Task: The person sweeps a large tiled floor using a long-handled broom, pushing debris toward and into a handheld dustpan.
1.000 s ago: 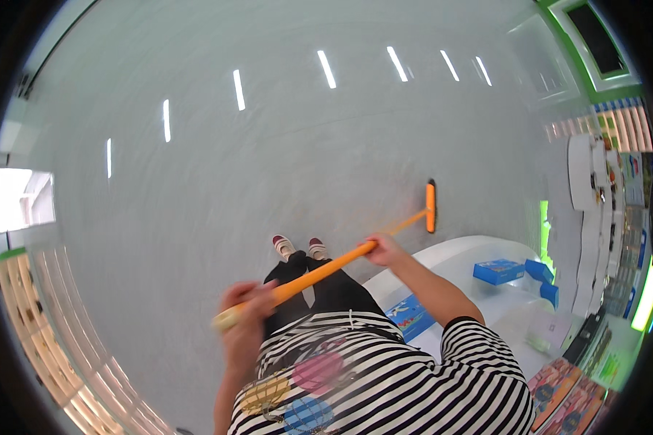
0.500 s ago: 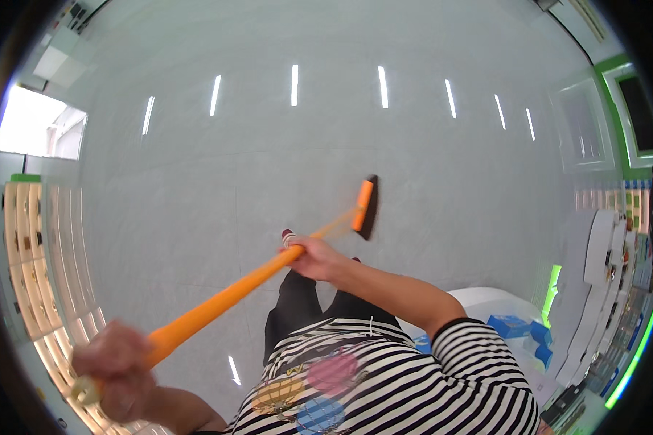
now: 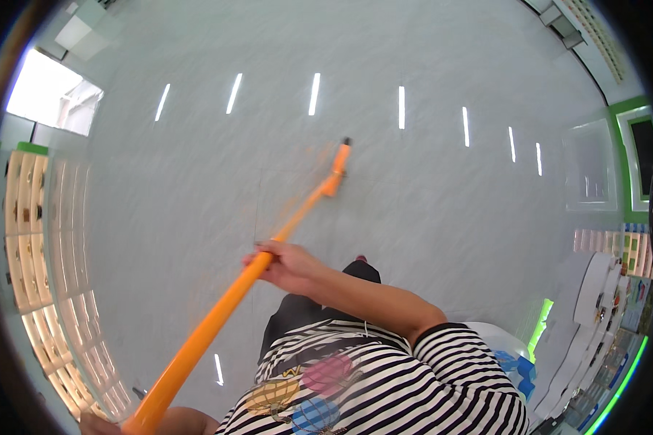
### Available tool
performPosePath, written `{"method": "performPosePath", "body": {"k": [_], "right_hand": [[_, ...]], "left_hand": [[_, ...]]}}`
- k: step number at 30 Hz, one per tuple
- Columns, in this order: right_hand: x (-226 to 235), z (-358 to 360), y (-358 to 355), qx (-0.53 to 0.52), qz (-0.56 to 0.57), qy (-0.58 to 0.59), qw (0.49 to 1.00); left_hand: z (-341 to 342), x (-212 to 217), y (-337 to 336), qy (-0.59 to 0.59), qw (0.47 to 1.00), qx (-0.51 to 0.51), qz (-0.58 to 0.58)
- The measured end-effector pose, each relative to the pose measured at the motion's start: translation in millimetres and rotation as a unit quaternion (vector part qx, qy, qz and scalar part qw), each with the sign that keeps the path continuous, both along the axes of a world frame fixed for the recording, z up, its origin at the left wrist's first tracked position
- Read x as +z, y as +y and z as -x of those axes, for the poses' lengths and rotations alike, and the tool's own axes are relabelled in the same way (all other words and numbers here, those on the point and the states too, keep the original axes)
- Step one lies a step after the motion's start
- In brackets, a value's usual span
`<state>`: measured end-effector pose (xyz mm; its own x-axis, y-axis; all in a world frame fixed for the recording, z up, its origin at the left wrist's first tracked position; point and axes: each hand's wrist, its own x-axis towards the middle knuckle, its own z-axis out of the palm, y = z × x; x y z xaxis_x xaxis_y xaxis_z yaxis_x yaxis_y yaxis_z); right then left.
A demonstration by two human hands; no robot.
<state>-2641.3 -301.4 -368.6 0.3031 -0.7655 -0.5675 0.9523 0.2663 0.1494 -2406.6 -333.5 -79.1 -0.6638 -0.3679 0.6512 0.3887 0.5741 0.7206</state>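
An orange broom [image 3: 221, 308] slants from the lower left up toward the middle of the floor. My right hand [image 3: 289, 264] is closed around the middle of its handle. At the lower left edge my left hand [image 3: 98, 424] is by the top end of the handle, mostly cut off by the frame, though a part of it shows beside the pole. The broom's orange head [image 3: 337, 171] with a dark end is out ahead of me on the grey floor [image 3: 196, 181], seen edge-on and slightly blurred.
Lit shelves [image 3: 25, 217] line the left side, near a bright opening [image 3: 54, 94]. To the right are a white counter [image 3: 595, 290], a green-framed panel [image 3: 635, 156] and a white rounded object [image 3: 490, 335] with blue packages [image 3: 515, 370]. Lights reflect on the glossy floor.
The broom head has swung forward and left and turned edge-on. My left hand has dropped toward the lower edge; my right hand has shifted slightly left, still around the handle.
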Motion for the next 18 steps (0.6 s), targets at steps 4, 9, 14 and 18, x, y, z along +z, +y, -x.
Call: {"method": "performPosePath", "body": {"k": [4, 9, 14, 18], "right_hand": [[-39.2, 98.0, 47.9, -0.071, -0.129, 0.096, 0.984], [-182.6, 265.5, 171.5, -0.222, -0.305, 0.185, 0.907], [-254.8, 390.9, 248.6, -0.309, -0.414, 0.208, 0.831], [-268.1, 450.9, 206.1, -0.274, -0.394, 0.2, 0.854]], "left_hand": [[64.7, -110.1, -23.3, -0.054, 0.942, 0.265, -0.199], [252.7, -239.8, -23.7, -0.174, 0.808, -0.006, -0.563], [413.4, -268.2, -2.4, -0.369, 0.763, -0.157, -0.507], [476.7, -267.9, -29.0, -0.316, 0.77, -0.122, -0.541]]}}
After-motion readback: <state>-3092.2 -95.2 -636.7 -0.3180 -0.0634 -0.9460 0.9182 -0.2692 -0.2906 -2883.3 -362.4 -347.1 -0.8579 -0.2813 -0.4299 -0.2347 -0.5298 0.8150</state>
